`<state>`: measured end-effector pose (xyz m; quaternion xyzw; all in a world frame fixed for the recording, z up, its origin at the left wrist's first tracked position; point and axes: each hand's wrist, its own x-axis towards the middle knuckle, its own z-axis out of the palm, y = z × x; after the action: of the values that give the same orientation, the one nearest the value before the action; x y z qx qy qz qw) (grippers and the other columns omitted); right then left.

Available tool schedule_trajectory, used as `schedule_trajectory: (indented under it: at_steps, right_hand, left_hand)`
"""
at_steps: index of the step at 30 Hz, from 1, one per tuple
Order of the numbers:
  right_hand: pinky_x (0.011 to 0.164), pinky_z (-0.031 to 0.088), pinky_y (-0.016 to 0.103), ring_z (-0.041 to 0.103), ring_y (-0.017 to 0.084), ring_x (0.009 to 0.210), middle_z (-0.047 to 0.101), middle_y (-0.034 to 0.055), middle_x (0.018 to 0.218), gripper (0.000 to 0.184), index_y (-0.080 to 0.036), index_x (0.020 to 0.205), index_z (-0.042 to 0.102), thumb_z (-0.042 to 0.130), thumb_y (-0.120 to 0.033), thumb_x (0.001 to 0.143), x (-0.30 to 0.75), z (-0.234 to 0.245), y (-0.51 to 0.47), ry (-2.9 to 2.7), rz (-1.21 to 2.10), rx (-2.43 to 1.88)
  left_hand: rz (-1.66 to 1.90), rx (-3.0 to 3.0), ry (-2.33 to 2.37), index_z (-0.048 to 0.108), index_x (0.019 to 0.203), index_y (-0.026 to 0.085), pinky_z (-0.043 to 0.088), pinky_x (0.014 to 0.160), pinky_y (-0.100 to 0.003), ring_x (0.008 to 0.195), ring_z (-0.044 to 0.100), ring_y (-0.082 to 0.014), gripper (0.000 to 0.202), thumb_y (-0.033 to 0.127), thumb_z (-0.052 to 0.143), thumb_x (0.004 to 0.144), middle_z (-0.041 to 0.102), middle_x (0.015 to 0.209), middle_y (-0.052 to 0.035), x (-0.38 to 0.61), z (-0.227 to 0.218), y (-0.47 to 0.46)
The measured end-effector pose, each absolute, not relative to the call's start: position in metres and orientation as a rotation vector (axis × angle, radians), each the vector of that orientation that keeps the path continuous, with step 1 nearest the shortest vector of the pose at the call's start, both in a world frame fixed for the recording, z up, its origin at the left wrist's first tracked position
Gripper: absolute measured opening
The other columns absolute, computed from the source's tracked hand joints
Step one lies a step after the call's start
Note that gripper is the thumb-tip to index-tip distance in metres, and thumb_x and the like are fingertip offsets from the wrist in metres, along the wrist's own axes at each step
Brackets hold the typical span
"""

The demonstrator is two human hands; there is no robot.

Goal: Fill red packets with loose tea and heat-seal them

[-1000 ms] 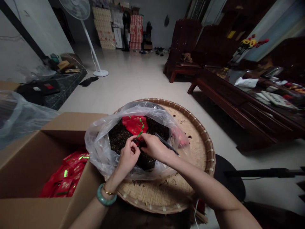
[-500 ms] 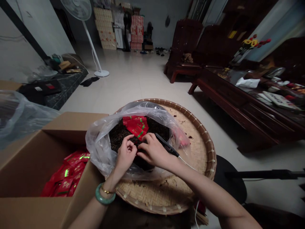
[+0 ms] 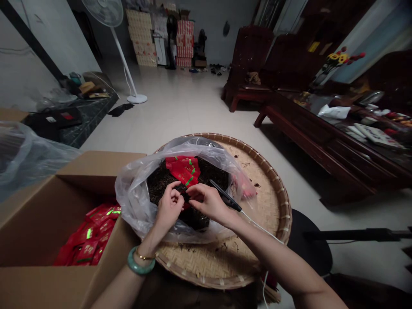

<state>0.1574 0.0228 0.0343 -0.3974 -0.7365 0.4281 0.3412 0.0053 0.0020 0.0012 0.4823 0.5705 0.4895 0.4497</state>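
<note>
Between my hands a small red packet [image 3: 186,206] shows only as a sliver; my left hand [image 3: 170,205] is curled closed on it, with the rest hidden by the fingers. My right hand [image 3: 209,201] is bent close beside it, thumb and fingertips pinched around what looks like a dark bit of tea leaves. Both hands are over a clear plastic bag [image 3: 131,189] of dark, dry tea leaves [image 3: 157,178]. Several flat red packets [image 3: 185,168] with green marks lie on the leaves. A black pen-like tool [image 3: 225,196] with a white cord rests just right of my right hand.
The bag stands on a round woven bamboo tray [image 3: 270,193], with leaf scraps scattered on it. At left, an open cardboard box [image 3: 106,262] holds several filled red packets [image 3: 93,240]. A standing fan [image 3: 137,98] and a dark wooden table [image 3: 322,141] are farther off.
My right hand has risen slightly and turned, its fingertips now a little above the packet's sliver of red. My left hand stays almost where it was.
</note>
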Motion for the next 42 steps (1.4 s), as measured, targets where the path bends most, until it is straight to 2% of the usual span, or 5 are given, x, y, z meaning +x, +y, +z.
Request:
schedule_trajectory:
  at_steps: [10,17,25,31,42]
  right_hand:
    - [0.07,0.051,0.029,0.056,0.016,0.086,0.052,0.0066,0.103,0.048,-0.02,0.114,0.054,0.073,-0.018,0.07,0.173,0.035,0.016,-2.213,0.875,-0.947]
    - [0.068,0.047,0.024,0.059,0.013,0.076,0.063,0.003,0.081,0.012,-0.018,0.086,0.062,0.054,-0.01,0.085,0.168,0.025,0.016,-2.25,0.66,-0.986]
    - [0.078,0.048,0.031,0.054,0.019,0.093,0.061,0.0088,0.104,0.033,-0.019,0.112,0.059,0.062,-0.027,0.08,0.166,0.041,0.014,-2.494,0.479,-0.86]
    - [0.072,0.048,0.027,0.057,0.016,0.08,0.065,0.0074,0.085,0.02,-0.017,0.094,0.064,0.044,-0.019,0.093,0.166,0.022,0.022,-2.366,0.436,-0.822]
    - [0.074,0.049,0.03,0.055,0.018,0.086,0.063,0.0084,0.093,0.018,-0.019,0.103,0.061,0.052,-0.025,0.088,0.167,0.029,0.021,-2.469,0.444,-0.749]
  left_hand:
    - [1.222,1.124,1.367,0.047,0.113,0.018,0.052,0.047,-0.02,0.05,0.051,-0.0083,0.046,0.023,0.055,0.068,0.046,0.061,0.0097,0.001,-0.001,0.004]
    - [1.197,1.161,1.383,0.047,0.113,0.017,0.051,0.046,-0.019,0.048,0.049,-0.0074,0.047,0.022,0.055,0.067,0.045,0.059,0.0103,0.002,-0.002,0.004]
    - [1.225,1.206,1.378,0.048,0.113,0.016,0.046,0.05,-0.016,0.05,0.048,-0.0067,0.048,0.019,0.055,0.066,0.046,0.058,0.0098,-0.004,0.0,0.003]
    - [1.177,1.171,1.377,0.047,0.113,0.016,0.045,0.047,-0.018,0.047,0.047,-0.0075,0.048,0.024,0.056,0.067,0.044,0.058,0.0102,-0.001,0.001,0.003]
    - [1.187,1.183,1.357,0.046,0.113,0.017,0.045,0.053,-0.019,0.051,0.047,-0.0072,0.048,0.025,0.055,0.067,0.044,0.06,0.0097,-0.005,0.003,0.002]
